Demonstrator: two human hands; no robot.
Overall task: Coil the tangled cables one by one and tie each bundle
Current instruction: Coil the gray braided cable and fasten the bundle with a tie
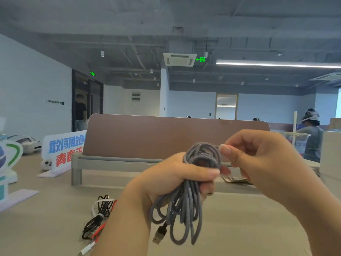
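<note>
A grey braided cable (186, 206) is gathered into a loose coil held up above the desk. My left hand (177, 176) grips the coil around its middle, loops hanging below with a USB plug (159, 235) dangling. My right hand (258, 156) pinches a strand at the top of the coil between thumb and fingers. On the desk at lower left lies a pile of black, red and white cables (99, 218), partly tied with a white strap.
A brown divider panel (166, 135) on a grey stand rises behind the hands. Signs with coloured lettering (60, 150) stand at the left. A plastic cup (297, 143) and a white box (330, 156) sit at the right. Other people are farther back.
</note>
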